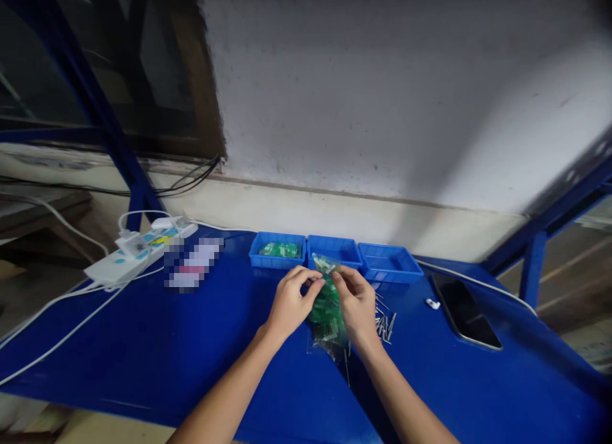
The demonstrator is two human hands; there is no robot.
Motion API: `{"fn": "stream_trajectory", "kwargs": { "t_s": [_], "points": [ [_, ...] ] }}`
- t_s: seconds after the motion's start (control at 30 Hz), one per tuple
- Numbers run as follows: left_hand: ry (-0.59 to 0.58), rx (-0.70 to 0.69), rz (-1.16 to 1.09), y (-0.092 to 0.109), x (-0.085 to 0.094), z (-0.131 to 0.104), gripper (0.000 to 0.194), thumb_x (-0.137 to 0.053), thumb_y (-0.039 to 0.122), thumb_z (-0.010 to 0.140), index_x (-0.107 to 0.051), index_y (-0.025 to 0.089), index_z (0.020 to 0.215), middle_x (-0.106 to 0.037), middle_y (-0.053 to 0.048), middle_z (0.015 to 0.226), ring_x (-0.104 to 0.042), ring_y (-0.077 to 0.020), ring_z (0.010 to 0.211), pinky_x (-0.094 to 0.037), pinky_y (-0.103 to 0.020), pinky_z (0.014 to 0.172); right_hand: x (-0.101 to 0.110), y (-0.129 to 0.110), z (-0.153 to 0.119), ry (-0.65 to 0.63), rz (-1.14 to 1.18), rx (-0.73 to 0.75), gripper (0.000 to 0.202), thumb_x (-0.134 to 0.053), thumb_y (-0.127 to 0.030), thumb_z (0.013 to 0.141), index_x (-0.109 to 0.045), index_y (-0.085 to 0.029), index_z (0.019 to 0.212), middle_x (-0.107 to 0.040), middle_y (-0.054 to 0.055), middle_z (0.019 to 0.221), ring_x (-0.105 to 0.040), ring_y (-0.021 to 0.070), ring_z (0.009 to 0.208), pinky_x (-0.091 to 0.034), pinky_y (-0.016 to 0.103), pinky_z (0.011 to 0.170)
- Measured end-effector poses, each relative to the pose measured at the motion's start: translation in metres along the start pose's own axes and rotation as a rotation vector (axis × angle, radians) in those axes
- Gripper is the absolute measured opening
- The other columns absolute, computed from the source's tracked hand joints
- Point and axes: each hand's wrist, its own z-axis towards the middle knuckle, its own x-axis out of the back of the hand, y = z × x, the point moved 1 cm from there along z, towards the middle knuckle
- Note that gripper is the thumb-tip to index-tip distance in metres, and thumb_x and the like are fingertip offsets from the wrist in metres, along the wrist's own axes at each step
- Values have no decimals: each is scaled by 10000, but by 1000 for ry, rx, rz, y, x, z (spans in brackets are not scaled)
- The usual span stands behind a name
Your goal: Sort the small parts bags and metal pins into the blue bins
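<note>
A clear plastic bag (326, 309) with green pieces and thin items inside stands between my hands over the blue table. My left hand (295, 298) pinches at the left of the bag's upper part, thumb and forefinger together. At the right side of its top, my right hand (354, 298) is closed on the bag, fingers bent. What lies between my left fingertips is too small to make out. Thin metal pins (385, 327) lie loose beside and partly behind my right hand. Behind the bag, the left blue bin (277, 261) holds green and clear packets.
The middle bin (335, 242) and right bin (392, 276) stand by the wall. A phone (466, 313) and small white object (433, 303) lie right. A power strip (115, 265) with white cables is left, near a blurred-out item (196, 265). Blue frame posts (534, 272) flank the table.
</note>
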Motion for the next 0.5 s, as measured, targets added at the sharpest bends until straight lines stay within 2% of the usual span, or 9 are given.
{"fn": "stream_trajectory", "kwargs": {
  "t_s": [0.07,0.13,0.17,0.23,0.3,0.37,0.43,0.5],
  "points": [
    [7,245,-261,-4,1,3,383,-450,471,868,-663,153,889,-665,-78,839,-598,-163,719,-446,-247,592,3,-1,0,-34,-192,234,142,-563,-269,802,-670,-201,866,-681,55,865,-596,198,830,-472,354,780],
    [-8,402,-492,-8,3,7,450,-459,517,846,-656,121,929,-668,-87,816,-600,-150,661,-391,-208,503,4,-3,0,-92,-338,438,173,-529,-200,809,-685,-228,879,-690,54,915,-576,217,933,-455,404,854],
    [-13,429,-558,-9,4,8,440,-497,505,829,-652,117,966,-670,-86,818,-602,-147,654,-380,-199,492,4,-4,-1,-123,-381,505,206,-514,-172,805,-690,-240,889,-690,52,951,-560,224,982,-446,426,882],
    [4,395,-544,-10,7,9,388,-576,431,797,-642,136,1039,-678,-75,836,-606,-149,671,-400,-202,511,3,-5,-2,-167,-431,547,263,-495,-142,792,-695,-255,921,-681,49,1032,-529,235,1055,-429,460,920],
    [67,268,-370,-9,9,9,319,-568,354,813,-645,169,1062,-686,-67,875,-619,-167,736,-453,-231,576,1,-5,-2,-183,-429,479,275,-506,-159,782,-698,-255,954,-674,55,1066,-518,246,1087,-416,473,939],
    [113,64,-135,-6,10,6,262,-511,284,854,-655,204,1058,-682,-64,962,-619,-187,863,-493,-284,722,-2,-5,-2,-198,-329,292,249,-528,-233,798,-696,-233,983,-684,69,1041,-550,250,1048,-427,453,924],
    [98,-155,68,-2,7,2,266,-469,212,875,-663,237,1056,-659,-57,1062,-589,-195,975,-469,-341,870,-4,-4,-1,-201,-125,48,276,-528,-350,825,-692,-194,984,-695,83,979,-599,236,948,-461,403,862],
    [46,-304,191,1,3,-2,305,-450,157,876,-655,258,1078,-633,-53,1125,-562,-196,1023,-455,-370,915,-4,-2,0,-162,83,-137,331,-541,-435,818,-691,-164,933,-697,83,923,-619,212,854,-482,340,778]
  ]
}}
